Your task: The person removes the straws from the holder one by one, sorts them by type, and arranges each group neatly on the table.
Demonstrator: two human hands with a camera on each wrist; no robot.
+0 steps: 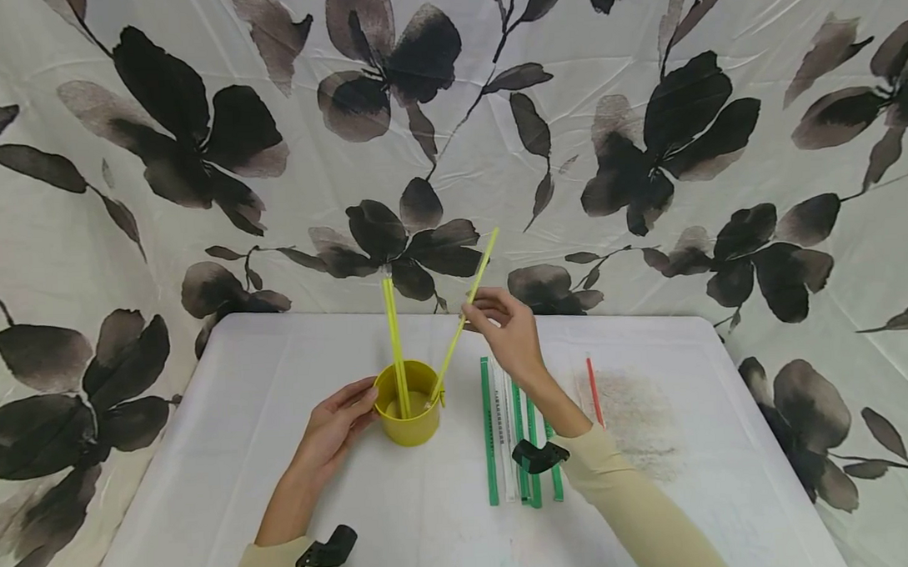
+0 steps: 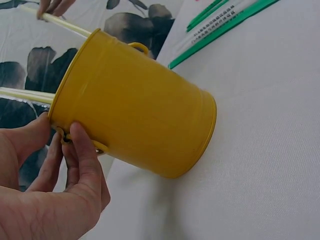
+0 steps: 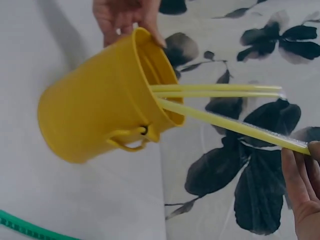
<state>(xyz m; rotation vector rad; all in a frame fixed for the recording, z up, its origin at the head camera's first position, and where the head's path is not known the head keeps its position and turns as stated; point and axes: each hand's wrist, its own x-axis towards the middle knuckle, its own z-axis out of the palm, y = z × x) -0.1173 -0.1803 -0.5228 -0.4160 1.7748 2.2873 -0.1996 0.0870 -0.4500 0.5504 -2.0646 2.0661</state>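
A small yellow bucket (image 1: 412,433) with side ears stands upright on the table. My left hand (image 1: 333,431) grips its left side, the thumb at the rim and fingers around the ear in the left wrist view. My right hand (image 1: 512,333) pinches a yellow straw (image 1: 487,261) in a clear wrapper near its upper part. That straw leans to the right, its lower end inside the bucket. Two more yellow straws (image 3: 220,90) stand together in the bucket, rising above the rim.
Several green straws (image 1: 490,432) and clear wrapped ones with printed text lie in a row right of the bucket, partly under my right forearm. A red straw (image 1: 595,391) lies farther right, near a brownish stain on the white tablecloth (image 1: 402,519). A floral cloth hangs behind.
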